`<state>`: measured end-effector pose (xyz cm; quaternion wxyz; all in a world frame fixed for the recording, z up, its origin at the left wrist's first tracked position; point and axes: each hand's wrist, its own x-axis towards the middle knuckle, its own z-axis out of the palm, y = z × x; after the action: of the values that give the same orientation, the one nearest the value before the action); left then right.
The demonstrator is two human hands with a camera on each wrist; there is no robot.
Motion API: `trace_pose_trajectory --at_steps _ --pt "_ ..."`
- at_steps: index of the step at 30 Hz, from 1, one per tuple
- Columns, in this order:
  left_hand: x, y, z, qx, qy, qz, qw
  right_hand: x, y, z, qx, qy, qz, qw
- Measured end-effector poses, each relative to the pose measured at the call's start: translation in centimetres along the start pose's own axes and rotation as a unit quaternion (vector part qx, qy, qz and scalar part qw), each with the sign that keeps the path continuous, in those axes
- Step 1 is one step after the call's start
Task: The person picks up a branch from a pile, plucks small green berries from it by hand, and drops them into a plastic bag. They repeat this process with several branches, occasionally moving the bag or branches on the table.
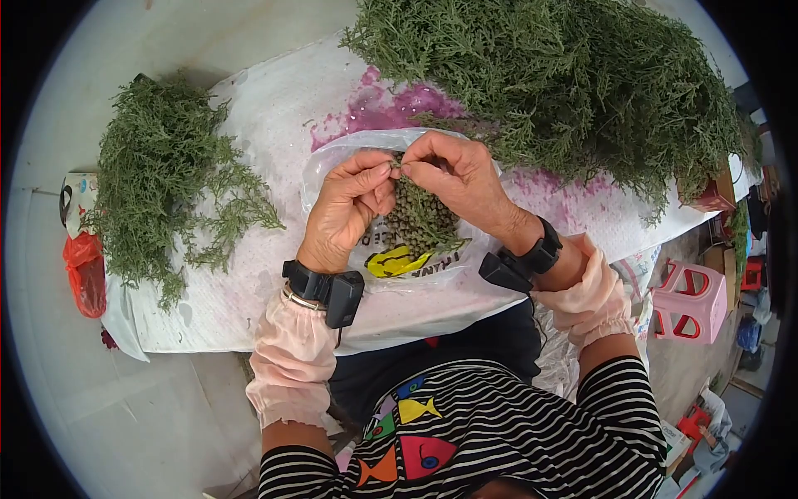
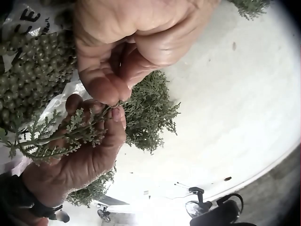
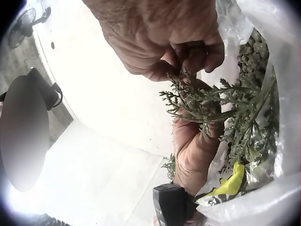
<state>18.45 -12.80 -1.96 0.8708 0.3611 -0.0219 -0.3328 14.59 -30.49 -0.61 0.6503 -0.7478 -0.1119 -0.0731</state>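
Observation:
Both hands meet over an open clear plastic bag [image 1: 320, 166] in the head view. My left hand [image 1: 345, 208] pinches the stem of a green leafy sprig [image 2: 70, 134] between thumb and fingertip. Right beside it, my right hand [image 1: 461, 175] pinches the same sprig, and the fingertips of the two hands nearly touch. In the right wrist view the sprig's scaly branches hang below the right hand [image 3: 164, 42]. Small round green-brown seed cones [image 1: 407, 216] fill part of the bag beneath, with some leafy bits on them.
A large heap of cut evergreen branches [image 1: 549, 83] covers the back right of the white-covered table [image 1: 266, 100]. Another heap of branches [image 1: 158, 166] lies at the left. Beyond the table stand a pink stool [image 1: 690, 299] at right and a red plastic bag [image 1: 85, 274] at left.

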Motion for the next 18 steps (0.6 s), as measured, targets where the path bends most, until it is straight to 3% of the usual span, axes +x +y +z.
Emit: trace_pose_trajectory --at_steps 18 --pt "0.08 -0.29 -0.21 0.0 -0.022 0.003 1.0 -0.09 -0.4 -0.15 -0.025 -0.001 0.01 1.0"
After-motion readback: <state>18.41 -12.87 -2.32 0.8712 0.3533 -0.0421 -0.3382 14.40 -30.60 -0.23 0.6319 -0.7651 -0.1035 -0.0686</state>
